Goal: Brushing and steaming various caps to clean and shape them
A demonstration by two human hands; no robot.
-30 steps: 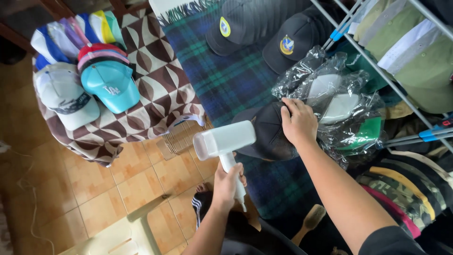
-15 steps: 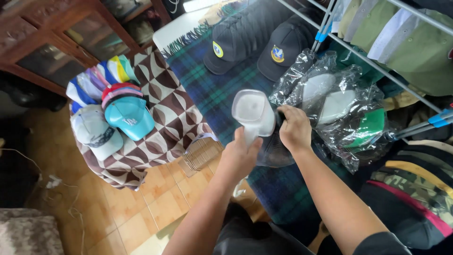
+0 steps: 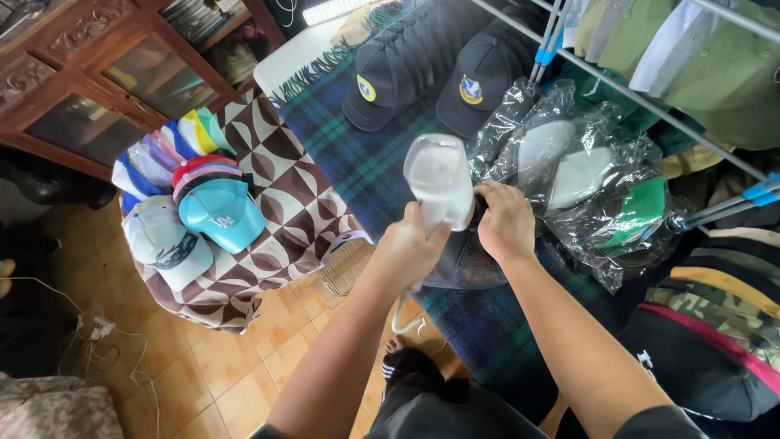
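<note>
My left hand (image 3: 409, 246) grips the handle of a white handheld steamer (image 3: 439, 179), its head raised over a dark cap (image 3: 467, 264) that lies on the plaid blanket (image 3: 357, 154). My right hand (image 3: 506, 221) rests on the top of that dark cap, fingers closed on its fabric. The steamer's cord hangs down below my left hand. Right beside my right hand lie several caps in clear plastic bags (image 3: 581, 183).
Two dark caps with badges (image 3: 422, 77) lie further back on the blanket. A stack of coloured caps, a teal one (image 3: 221, 215) on top, sits on a brown patterned cloth at left. A metal rack (image 3: 650, 106) with hanging clothes stands at right. Tiled floor with cables lies below.
The steamer has swung up from pointing sideways near the floor side to above the dark cap, close to my right hand. The camera view has shifted left.
</note>
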